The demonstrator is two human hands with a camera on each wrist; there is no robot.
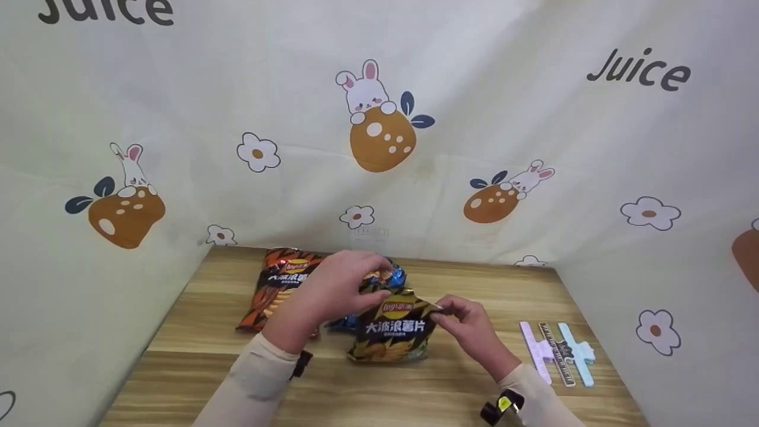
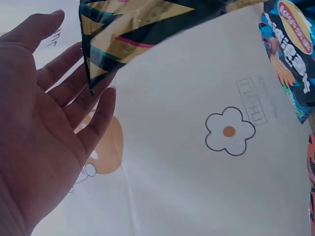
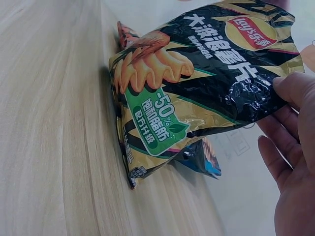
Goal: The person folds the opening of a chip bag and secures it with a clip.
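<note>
A black and gold Lay's chip bag (image 1: 394,341) stands upright on the table, its lower edge on the wood. My right hand (image 1: 471,326) pinches its top right corner between thumb and fingers; the right wrist view shows the thumb on the front of the bag (image 3: 202,83). At the top left corner is my left hand (image 1: 338,284), with the thumb held apart from the fingers. In the left wrist view the left hand (image 2: 54,123) has loosely spread fingers behind the bag's corner (image 2: 106,54), and its thumb is off the bag.
Behind the left arm an orange-red chip bag (image 1: 276,279) lies on the wooden table (image 1: 480,391). A blue chip bag (image 1: 396,276) is partly hidden behind the black one. At the right lie a lilac clip (image 1: 533,347), a dark patterned clip (image 1: 554,350) and a light blue clip (image 1: 576,356).
</note>
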